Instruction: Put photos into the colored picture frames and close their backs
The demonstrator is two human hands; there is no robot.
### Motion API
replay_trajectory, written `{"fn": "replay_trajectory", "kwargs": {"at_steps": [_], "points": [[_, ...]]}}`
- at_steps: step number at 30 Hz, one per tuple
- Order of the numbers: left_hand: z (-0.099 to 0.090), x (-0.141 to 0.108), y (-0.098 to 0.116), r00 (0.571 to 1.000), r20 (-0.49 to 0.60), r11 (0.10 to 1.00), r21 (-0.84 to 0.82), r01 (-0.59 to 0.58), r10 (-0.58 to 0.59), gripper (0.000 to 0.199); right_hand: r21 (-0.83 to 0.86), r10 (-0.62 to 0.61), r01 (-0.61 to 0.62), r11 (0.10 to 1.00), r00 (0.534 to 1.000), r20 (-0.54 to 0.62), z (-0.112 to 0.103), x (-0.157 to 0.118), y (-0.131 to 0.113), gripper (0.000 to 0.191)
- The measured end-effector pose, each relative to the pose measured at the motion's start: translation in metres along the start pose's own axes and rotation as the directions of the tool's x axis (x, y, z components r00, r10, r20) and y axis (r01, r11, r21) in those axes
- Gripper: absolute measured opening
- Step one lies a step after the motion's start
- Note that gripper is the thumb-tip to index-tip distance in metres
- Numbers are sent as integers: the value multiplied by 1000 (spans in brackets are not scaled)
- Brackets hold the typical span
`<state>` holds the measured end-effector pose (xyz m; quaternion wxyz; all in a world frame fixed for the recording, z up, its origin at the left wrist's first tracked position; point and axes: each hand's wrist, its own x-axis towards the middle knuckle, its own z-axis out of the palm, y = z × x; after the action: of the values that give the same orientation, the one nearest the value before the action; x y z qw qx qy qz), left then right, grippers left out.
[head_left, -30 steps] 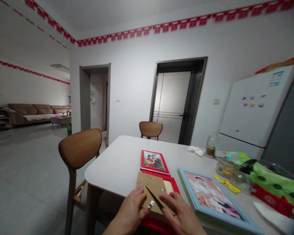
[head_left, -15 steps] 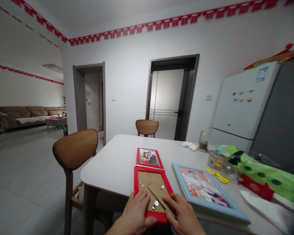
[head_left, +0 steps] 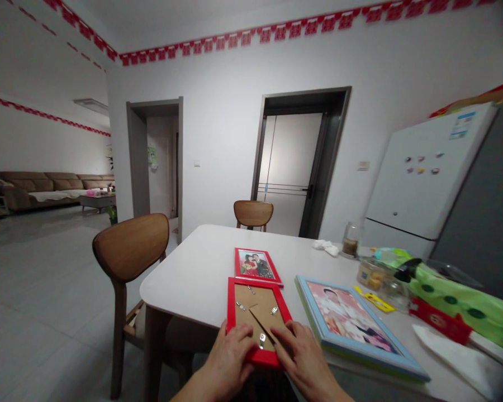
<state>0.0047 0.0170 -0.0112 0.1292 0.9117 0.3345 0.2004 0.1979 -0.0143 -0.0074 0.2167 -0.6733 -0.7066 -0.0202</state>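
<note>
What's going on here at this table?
A person is working at a white table with bare hands. Their left hand and right hand rest on the lower part of a red photo frame, which lies face down, showing its brown backing, small metal clips and a narrow stand strip. Just beyond it lies another red frame showing a photo of two people, and to the right lies a blue frame.

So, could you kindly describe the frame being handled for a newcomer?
The white table holds three picture frames. The red one under the left hand and right hand lies face down, showing brown backing with metal clips, unlike its photo-up neighbours.
</note>
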Motion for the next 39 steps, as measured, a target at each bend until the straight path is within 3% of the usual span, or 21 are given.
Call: {"fn": "replay_trajectory", "kwargs": {"at_steps": [4,7,13,19,25,29,32,39], "points": [[-2,2,2,999,-50,999,-35,15,-17,28,-57,-56,58,997,997,44,-6,-4,-2,31],[-2,3,2,998,-29,998,-44,47,-48,27,-58,-127,132,990,988,82,-12,-3,-10,30],[-6,1,4,997,-11,997,-42,71,-71,26,44,-293,290,956,937,189,-20,1,-25,28],[-9,1,6,995,-12,994,-29,102,-103,29,55,-362,360,931,903,231,-18,-1,-19,40],[-6,1,3,994,-1,993,-39,109,-109,37,88,-331,320,943,922,201,-14,2,-10,43],[-12,-2,6,995,-11,994,-39,101,-102,37,-23,-123,126,992,986,109,-10,22,-1,38],[-15,-4,8,995,-16,994,-48,94,-95,32,-110,-20,29,994,996,82,-7,34,4,34],[-9,-4,9,987,-53,987,-64,149,-153,36,-47,-38,44,998,991,126,-7,37,8,31]]}}
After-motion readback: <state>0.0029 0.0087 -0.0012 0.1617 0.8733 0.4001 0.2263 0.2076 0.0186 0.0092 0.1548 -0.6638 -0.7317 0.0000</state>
